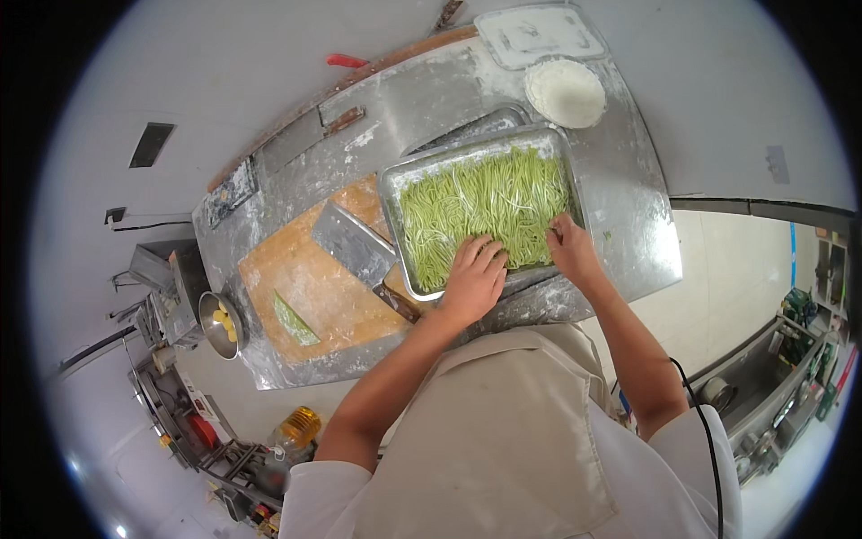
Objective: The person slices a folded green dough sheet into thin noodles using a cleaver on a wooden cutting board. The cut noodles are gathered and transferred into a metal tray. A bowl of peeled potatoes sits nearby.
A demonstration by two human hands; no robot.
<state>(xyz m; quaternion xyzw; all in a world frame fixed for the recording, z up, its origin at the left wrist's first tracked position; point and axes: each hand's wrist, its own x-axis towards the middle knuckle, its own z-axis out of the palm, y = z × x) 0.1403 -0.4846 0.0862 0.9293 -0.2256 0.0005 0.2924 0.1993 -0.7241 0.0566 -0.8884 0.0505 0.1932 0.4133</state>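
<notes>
Green noodles (485, 198), dusted with flour, fill a rectangular metal tray (390, 202) in front of me. My left hand (479, 274) lies over the tray's near edge, its fingers somewhat apart on top of the noodles. At the near right corner of the tray, my right hand (571, 247) has its fingers curled and pinched together at the ends of the noodles. Left of the tray, a wide cleaver (350, 241) with a wooden handle rests on a wooden cutting board (269, 269). A flat green piece of dough (294, 319) lies on that board.
The steel table (642, 242) is streaked with flour. A flour bowl (566, 93) and a floury white lid or tray (539, 34) are at the back right. Another wooden-handled blade (296, 139) lies at the back left. A metal bowl (213, 328) holding yellow pieces is by the left edge.
</notes>
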